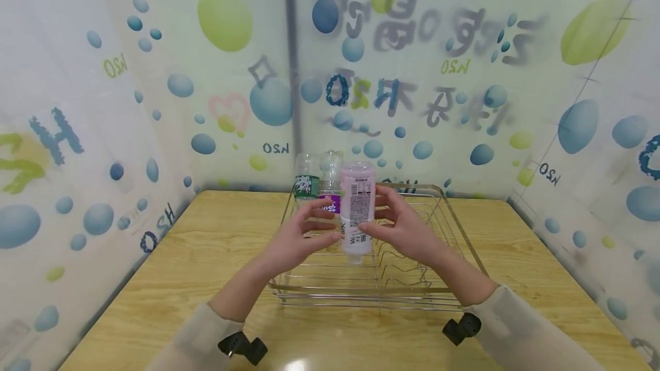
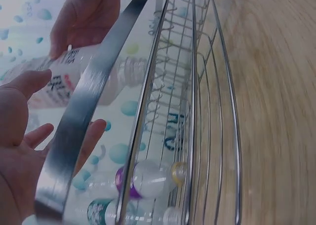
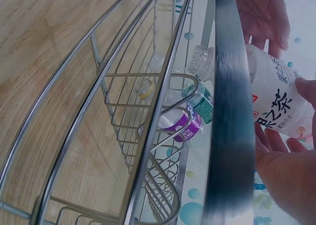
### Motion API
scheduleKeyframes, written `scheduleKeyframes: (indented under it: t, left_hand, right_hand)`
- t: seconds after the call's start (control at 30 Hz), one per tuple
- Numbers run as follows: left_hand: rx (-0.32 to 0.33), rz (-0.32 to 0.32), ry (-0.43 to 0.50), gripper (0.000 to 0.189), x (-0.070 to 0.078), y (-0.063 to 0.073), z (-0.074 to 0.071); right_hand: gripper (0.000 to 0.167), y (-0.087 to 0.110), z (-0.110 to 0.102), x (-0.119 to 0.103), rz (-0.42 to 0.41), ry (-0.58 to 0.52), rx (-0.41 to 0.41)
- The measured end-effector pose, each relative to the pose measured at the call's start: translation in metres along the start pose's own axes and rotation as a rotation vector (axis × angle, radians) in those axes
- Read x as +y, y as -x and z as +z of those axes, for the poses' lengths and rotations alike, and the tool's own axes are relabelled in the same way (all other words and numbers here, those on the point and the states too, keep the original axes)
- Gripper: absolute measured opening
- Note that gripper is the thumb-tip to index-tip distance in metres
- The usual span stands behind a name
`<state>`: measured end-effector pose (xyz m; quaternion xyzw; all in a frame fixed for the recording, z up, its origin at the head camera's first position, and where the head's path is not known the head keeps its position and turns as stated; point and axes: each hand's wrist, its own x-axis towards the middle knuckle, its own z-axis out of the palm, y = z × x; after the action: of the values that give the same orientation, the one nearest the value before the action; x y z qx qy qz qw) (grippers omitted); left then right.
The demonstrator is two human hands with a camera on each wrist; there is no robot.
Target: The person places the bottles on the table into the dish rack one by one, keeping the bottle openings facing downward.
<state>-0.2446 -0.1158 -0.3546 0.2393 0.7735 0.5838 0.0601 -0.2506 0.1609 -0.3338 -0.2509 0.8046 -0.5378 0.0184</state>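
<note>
A plastic drink bottle (image 1: 358,205) with a pink and white label is held upside down over the wire rack (image 1: 330,289), its neck pointing down. My right hand (image 1: 412,232) grips its right side, thumb across the label and fingers behind. My left hand (image 1: 295,240) is at the bottle's left, fingers spread and thumb tip right at its side. The bottle's open mouth (image 3: 199,62) shows no cap in the right wrist view. Behind the left hand, two clear bottles stand upside down in the rack, one with a green label (image 1: 306,186), one with a purple label (image 1: 333,202).
The rack's flat metal rim (image 2: 81,121) crosses in front of the hands in both wrist views. Bent wire dividers (image 1: 407,273) line the rack's right half. A wooden table (image 1: 227,245) carries the rack, with patterned curtains (image 1: 438,130) around it.
</note>
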Motion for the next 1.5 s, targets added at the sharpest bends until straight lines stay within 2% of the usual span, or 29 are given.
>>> scheduleKeyframes:
  t: [0.2,0.43,0.53,0.6,0.73,0.83,1.03,1.23,1.5]
  left_hand:
    - [0.059,0.034,-0.078,0.061,-0.009,0.019,-0.032]
    - [0.260,0.023,-0.184,0.042,-0.030,0.037,-0.062]
    - [0.294,0.010,-0.211,0.038,-0.042,0.042,-0.069]
    - [0.289,-0.015,-0.238,0.039,-0.049,0.045,-0.071]
    - [0.223,-0.081,-0.241,0.044,-0.063,0.047,-0.070]
    - [0.164,-0.114,-0.172,0.047,-0.070,0.047,-0.066]
    - [0.088,-0.113,-0.024,0.047,-0.073,0.047,-0.060]
    - [0.070,-0.127,0.027,0.047,-0.073,0.047,-0.059]
    - [0.069,-0.136,0.080,0.048,-0.074,0.047,-0.058]
  right_hand:
    - [0.078,0.001,-0.006,0.003,-0.003,0.011,0.028]
    - [0.078,0.004,-0.013,0.005,0.017,0.003,0.044]
    - [0.078,0.005,-0.015,0.006,0.023,0.008,0.047]
    - [0.078,0.005,-0.016,0.007,0.027,0.012,0.052]
    - [0.078,0.004,-0.018,0.008,0.032,0.012,0.061]
    - [0.079,0.001,-0.019,0.007,0.042,0.009,0.074]
    - [0.079,-0.008,-0.021,0.000,0.053,0.010,0.090]
    - [0.081,-0.021,-0.022,-0.011,0.060,0.013,0.125]
    - [0.086,-0.046,-0.016,-0.022,0.057,-0.054,0.183]
